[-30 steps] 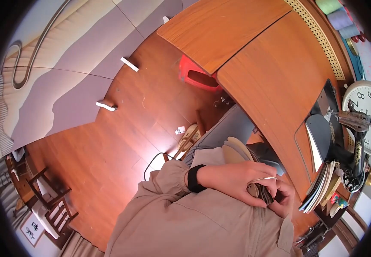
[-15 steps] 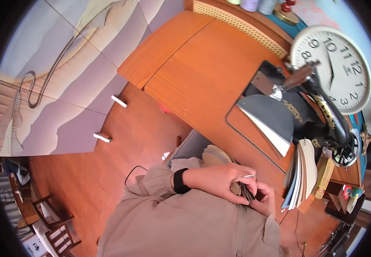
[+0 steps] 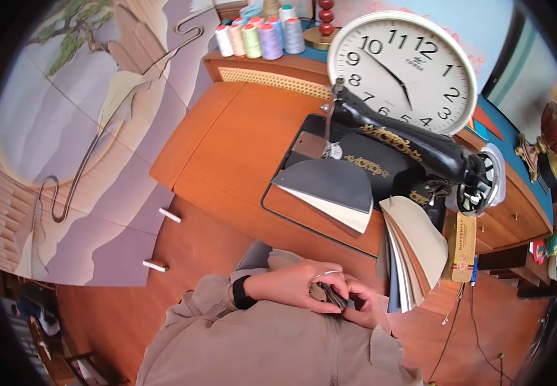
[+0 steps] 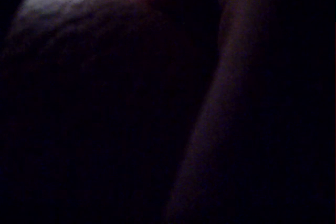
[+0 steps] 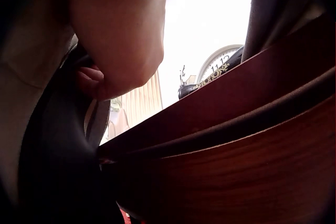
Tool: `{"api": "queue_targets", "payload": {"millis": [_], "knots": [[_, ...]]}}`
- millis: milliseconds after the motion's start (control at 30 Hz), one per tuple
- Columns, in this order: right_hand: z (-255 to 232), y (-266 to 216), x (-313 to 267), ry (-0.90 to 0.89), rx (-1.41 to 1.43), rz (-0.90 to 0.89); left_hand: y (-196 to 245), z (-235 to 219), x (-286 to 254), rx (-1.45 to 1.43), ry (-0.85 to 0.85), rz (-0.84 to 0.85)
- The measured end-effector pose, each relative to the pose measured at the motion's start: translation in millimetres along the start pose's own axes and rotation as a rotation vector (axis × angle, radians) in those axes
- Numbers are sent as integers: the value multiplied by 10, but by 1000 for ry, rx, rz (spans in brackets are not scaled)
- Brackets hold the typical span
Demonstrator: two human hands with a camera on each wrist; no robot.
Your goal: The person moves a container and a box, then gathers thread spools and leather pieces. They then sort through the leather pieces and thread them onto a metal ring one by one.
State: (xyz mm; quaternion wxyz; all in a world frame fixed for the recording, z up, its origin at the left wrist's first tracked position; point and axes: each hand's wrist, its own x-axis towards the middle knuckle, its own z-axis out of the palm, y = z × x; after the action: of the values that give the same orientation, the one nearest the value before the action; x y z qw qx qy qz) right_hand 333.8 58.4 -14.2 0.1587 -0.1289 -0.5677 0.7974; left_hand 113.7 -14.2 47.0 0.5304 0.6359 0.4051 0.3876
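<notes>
In the head view my left hand (image 3: pixel 297 287), black band at the wrist, curls round a bent stack of thin, dark and beige rounded sheets (image 3: pixel 328 296) held close to the jacket. A thin pale loop (image 3: pixel 325 275) arcs over the left fingers. My right hand (image 3: pixel 366 305) pinches the same stack from its other side. A beige rounded end (image 3: pixel 281 258) of the stack sticks out beyond the left hand. In the right wrist view a dark bent sheet (image 5: pixel 58 129) runs down below the curled fingers (image 5: pixel 92 79). The left wrist view is almost black.
A black sewing machine (image 3: pixel 413 145) stands on the wooden table (image 3: pixel 233 148). On it lie a dark half-round piece (image 3: pixel 330 183) and a fan of coloured sheets (image 3: pixel 417 244). Nearby are a yellow box (image 3: pixel 463 248), a round clock (image 3: pixel 388 71) and several thread spools (image 3: pixel 269 40).
The head view has swung toward the sewing machine and clock, bringing the spools fully into sight. Both hands keep hold of the stack near the jacket.
</notes>
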Motion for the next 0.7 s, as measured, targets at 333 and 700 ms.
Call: {"api": "queue_targets", "payload": {"millis": [333,700], "knots": [[146,-74,205,-7,8,-117,40,-120,-193,12,187,49],[763,-543,802,125,-477,-407,-29,-732,-550,-319,534,280]]}}
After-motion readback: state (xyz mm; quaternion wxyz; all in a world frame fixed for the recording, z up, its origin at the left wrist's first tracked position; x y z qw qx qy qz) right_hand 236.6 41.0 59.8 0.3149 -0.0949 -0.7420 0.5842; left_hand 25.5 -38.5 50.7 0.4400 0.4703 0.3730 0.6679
